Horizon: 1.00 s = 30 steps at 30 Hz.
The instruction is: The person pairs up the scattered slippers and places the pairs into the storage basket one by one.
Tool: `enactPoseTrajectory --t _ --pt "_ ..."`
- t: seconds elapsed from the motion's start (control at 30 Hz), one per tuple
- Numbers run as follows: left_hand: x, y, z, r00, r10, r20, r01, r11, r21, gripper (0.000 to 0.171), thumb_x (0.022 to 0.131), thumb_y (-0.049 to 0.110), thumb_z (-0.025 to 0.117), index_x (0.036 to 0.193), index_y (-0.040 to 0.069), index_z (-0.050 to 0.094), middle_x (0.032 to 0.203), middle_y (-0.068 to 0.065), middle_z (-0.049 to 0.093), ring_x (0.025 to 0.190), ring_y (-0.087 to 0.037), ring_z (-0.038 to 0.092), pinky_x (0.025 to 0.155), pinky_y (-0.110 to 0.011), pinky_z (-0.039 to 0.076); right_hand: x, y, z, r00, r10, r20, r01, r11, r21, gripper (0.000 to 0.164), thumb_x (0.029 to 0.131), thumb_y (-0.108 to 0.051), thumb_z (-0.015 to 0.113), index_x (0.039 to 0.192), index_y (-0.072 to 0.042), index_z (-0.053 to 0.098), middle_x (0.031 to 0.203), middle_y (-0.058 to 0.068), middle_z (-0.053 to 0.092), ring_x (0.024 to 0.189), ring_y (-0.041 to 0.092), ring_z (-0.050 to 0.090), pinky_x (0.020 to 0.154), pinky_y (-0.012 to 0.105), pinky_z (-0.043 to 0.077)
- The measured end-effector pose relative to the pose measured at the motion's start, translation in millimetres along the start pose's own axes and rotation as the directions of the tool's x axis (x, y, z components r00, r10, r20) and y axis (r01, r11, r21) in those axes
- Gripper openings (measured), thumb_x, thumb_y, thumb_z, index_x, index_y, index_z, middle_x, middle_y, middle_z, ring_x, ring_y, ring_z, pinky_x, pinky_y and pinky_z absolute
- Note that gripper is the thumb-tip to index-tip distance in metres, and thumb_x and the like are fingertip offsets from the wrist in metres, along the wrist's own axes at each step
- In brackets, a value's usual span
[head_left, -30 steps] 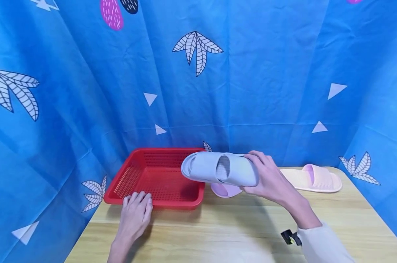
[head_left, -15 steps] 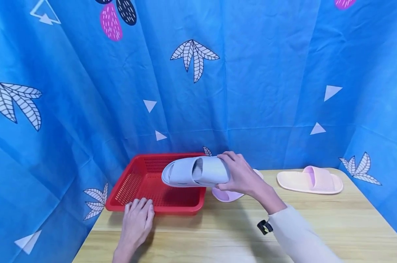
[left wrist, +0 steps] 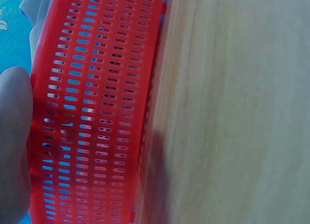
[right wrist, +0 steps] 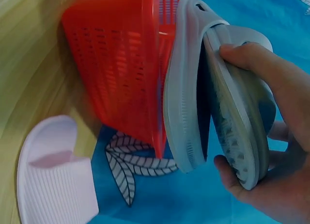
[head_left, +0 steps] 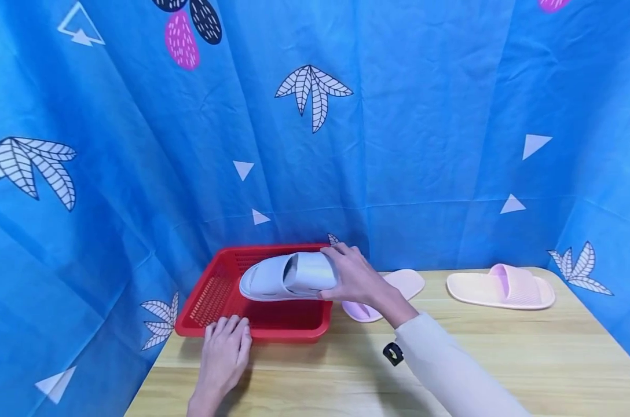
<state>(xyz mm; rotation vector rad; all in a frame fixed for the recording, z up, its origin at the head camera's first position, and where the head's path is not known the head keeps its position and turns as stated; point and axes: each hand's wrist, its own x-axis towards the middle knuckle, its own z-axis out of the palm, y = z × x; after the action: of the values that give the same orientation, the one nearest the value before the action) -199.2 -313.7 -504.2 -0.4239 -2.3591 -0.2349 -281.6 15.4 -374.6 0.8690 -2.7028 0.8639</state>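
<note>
My right hand [head_left: 354,278] grips a pair of light grey slippers [head_left: 275,279] by one end and holds them over the red plastic basket [head_left: 289,335]. The right wrist view shows one grey slipper [right wrist: 184,107] fitted against the other, with the thumb and fingers around the nearer one. At the basket's near side, my left hand [head_left: 225,350] rests with its fingers hooked over the rim. Perforated basket wall [left wrist: 97,107] fills much of the left wrist view, a finger [left wrist: 13,146] at its edge. The slippers and right hand cover part of the basket's inside.
A pink slipper [head_left: 406,282] lies just right of the basket, partly hidden behind my right hand. Another pink slipper [head_left: 502,287] lies farther right on the wooden table [head_left: 476,347]. Blue patterned curtain [head_left: 424,145] hangs along the back and both sides.
My right hand has carried the grey slippers leftward, from beside the basket to over it. More of the nearer pink slipper shows. The left hand stays on the rim.
</note>
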Motion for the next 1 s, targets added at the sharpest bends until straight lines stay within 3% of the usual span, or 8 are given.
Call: enactPoseTrajectory --t 0.3,0.53,0.73,1.0 --pt "1.8 1.7 1.8 1.000 -0.005 0.004 0.005 1.000 0.005 0.028 0.098 0.020 0.049 0.102 0.004 0.071 0.094 -0.011 0.066 0.092 -0.035 0.056 0.085 -0.056 0.037 22 -10 16 0.998 -0.041 0.039 0.043 0.998 -0.037 0.087 0.070 -0.039 0.091 0.143 -0.009 0.055 0.135 0.012 0.059 0.124 0.031 0.052 0.097 0.051 0.050" --pt "3.7 2.0 0.3 1.000 -0.002 -0.003 0.002 1.000 0.007 0.027 0.098 0.020 0.048 0.100 0.004 0.070 0.092 -0.011 0.065 0.090 -0.035 0.056 0.084 -0.055 0.037 39 -24 30 0.994 -0.068 0.087 0.074 0.995 -0.070 0.086 0.072 -0.042 0.090 0.143 -0.007 0.055 0.131 0.012 0.060 0.119 0.028 0.054 0.098 0.046 0.047" --pt "3.0 1.6 0.9 1.000 0.005 -0.006 -0.004 1.000 0.008 0.025 0.098 0.020 0.048 0.097 0.006 0.068 0.089 -0.009 0.063 0.088 -0.034 0.055 0.082 -0.054 0.037 47 -31 46 0.988 0.008 0.152 0.001 0.998 -0.056 0.088 0.073 -0.042 0.091 0.146 -0.011 0.053 0.133 0.008 0.059 0.120 0.026 0.051 0.092 0.041 0.051" --pt "-0.2 1.3 -0.3 1.000 -0.008 0.006 0.008 1.000 0.000 0.025 0.098 0.019 0.048 0.098 0.005 0.069 0.096 -0.012 0.066 0.095 -0.037 0.057 0.084 -0.054 0.037 53 -35 68 0.976 0.043 0.213 -0.036 0.999 -0.038 0.087 0.073 -0.045 0.091 0.145 -0.010 0.056 0.127 0.007 0.062 0.115 0.023 0.053 0.087 0.036 0.052"
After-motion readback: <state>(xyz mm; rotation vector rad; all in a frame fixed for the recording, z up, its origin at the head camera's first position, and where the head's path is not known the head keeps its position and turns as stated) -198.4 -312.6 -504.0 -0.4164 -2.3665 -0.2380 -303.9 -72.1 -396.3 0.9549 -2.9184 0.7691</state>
